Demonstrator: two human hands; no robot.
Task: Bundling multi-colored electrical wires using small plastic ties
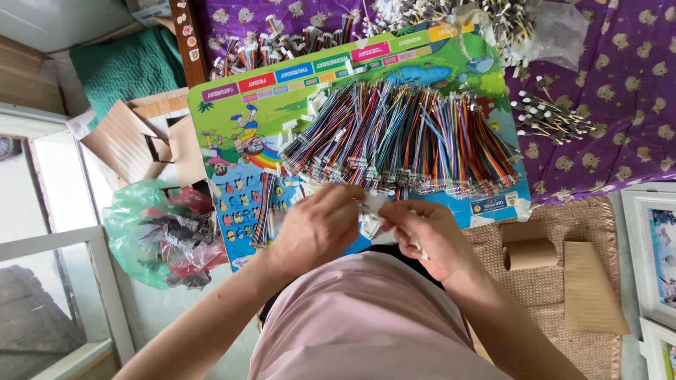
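Nearest the camera, the left hand (318, 226) and right hand (426, 236) meet over the near edge of the colourful printed board (239, 112). Both sets of fingers are clenched on a small white connector piece (371, 213) held between them. Pinch it close to its ends and keep it level. The ribbon-wire bundles (401, 137) lie fanned across the board's middle. Left of the board, a green plastic bag (151, 236) holds dark and red scraps
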